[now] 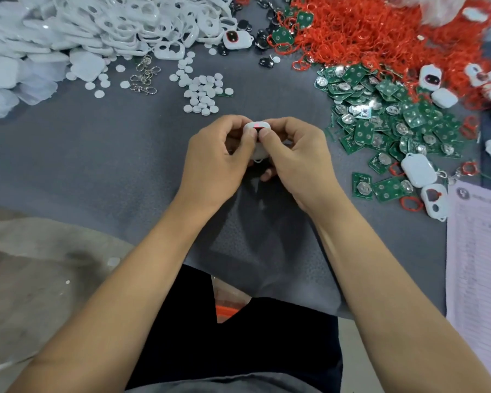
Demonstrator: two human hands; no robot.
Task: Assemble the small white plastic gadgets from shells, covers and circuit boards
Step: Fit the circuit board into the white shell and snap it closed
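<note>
Beyond the hands lie white discs (201, 92), with metal clasps (143, 78) and a heap of white shells (119, 21) further left of them; green boards (380, 120) spread just right of the right hand (298, 160), red rings (380, 32) piled past them. The gadget (256, 129) is small, white and rounded, with a red-and-dark window on top, mostly hidden by fingers. The left hand (213, 163) and right hand both pinch it between them, thumbs pressed on its near face, above the grey mat (97, 154).

Grey mat (102, 154) open left of white discs (203, 93) — passage free. Right of discs: circuit boards (380, 120), red rings (380, 32) block — shell heap (97, 21) behind.
</note>
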